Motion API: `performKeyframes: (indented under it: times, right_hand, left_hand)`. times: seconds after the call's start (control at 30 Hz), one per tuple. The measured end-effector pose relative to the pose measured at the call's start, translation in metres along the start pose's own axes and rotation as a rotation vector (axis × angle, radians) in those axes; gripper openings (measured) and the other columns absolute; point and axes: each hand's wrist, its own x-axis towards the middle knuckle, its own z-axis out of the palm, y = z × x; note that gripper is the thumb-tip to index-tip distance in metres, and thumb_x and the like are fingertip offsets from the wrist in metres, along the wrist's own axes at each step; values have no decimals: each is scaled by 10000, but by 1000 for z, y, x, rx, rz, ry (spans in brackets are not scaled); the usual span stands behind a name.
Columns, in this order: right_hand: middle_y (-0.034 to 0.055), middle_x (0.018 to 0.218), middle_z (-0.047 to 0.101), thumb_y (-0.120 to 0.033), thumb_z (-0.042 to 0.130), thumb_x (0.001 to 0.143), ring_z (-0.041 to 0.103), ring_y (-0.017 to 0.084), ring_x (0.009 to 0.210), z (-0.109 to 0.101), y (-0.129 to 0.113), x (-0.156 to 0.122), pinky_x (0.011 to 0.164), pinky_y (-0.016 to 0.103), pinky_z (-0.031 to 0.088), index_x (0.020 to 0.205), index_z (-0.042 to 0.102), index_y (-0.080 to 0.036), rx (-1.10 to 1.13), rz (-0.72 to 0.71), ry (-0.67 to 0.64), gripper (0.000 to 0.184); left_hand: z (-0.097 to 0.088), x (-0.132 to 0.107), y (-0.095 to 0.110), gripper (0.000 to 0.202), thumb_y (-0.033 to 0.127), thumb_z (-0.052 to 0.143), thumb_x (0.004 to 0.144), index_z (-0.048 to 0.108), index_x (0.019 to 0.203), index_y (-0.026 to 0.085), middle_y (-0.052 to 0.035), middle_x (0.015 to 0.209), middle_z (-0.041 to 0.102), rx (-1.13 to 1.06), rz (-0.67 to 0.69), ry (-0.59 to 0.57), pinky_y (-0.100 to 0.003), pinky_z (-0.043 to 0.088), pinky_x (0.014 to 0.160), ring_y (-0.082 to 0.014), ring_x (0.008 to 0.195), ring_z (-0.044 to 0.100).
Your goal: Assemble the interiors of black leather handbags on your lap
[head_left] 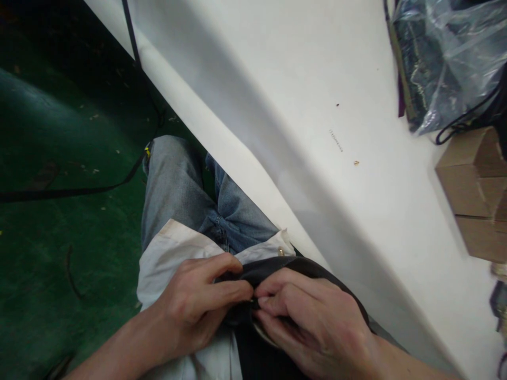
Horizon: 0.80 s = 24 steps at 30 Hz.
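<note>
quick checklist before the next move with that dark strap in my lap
1. Left hand pinching the dark strap: ok, fingertips closed on it.
2. Right hand gripping the same spot: ok, fingers meet the left hand's.
3. What sits between the fingertips: cannot tell, hidden by fingers.
4. Strap free of the white table edge: ok, it lies in the lap.
5. Plastic bag and cardboard boxes away from the hands: ok, far across the table.

Hands on dark fabric
Left hand (196,303) and right hand (312,322) pinch black fabric (273,269) over the lap, beside the white tabletop (317,105).
</note>
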Motion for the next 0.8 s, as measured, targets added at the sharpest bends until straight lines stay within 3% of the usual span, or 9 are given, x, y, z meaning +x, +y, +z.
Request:
performKeyframes:
  times: [0.13,0.37,0.8]
  right_hand:
    - [14,1014,775,-140,687,1085,727,108,805,-4,-2,-2,699,227,555,959,631,-212,-91,-36,-39,156]
    - [5,978,778,-136,681,1091,750,113,818,-2,-5,-8,757,239,576,986,639,-193,-125,-91,14,127]
    - [2,909,743,-121,585,1127,717,120,792,8,-4,-12,713,266,572,905,602,-199,-238,-169,-13,236]
  left_hand:
    - [4,0,1,302,64,464,1075,700,1130,245,-55,1021,636,-112,-59,-15,-283,442,731,-170,880,637]
    - [6,-3,4,280,41,457,1055,680,1087,208,-49,975,594,-117,-3,13,-282,410,705,-174,845,579]
    - [9,-17,9,329,-13,485,1003,703,1182,156,-89,1028,646,-65,52,69,-287,483,755,-195,900,607]
